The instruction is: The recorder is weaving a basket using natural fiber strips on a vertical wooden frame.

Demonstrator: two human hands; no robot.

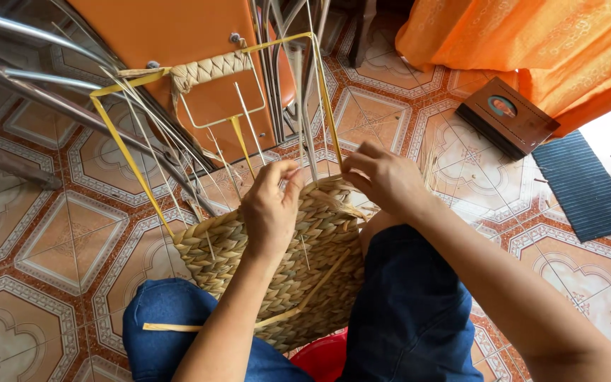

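A half-woven straw basket [277, 269] rests between my knees, built on a yellow wire frame [125, 152] with thin upright wires. A braided straw band [210, 69] wraps the frame's top bar. My left hand [270, 209] pinches a straw strand at the upper edge of the weave. My right hand [383, 177] grips straw at the same edge, just to the right, fingers curled around it. A loose flat straw strip [178, 327] trails out across my left leg.
An orange chair [178, 42] with metal legs stands behind the frame. A brown box [507, 117] and a dark ribbed mat [585, 184] lie at the right on the patterned tile floor, under an orange cloth [553, 42]. A red tub [323, 357] sits below the basket.
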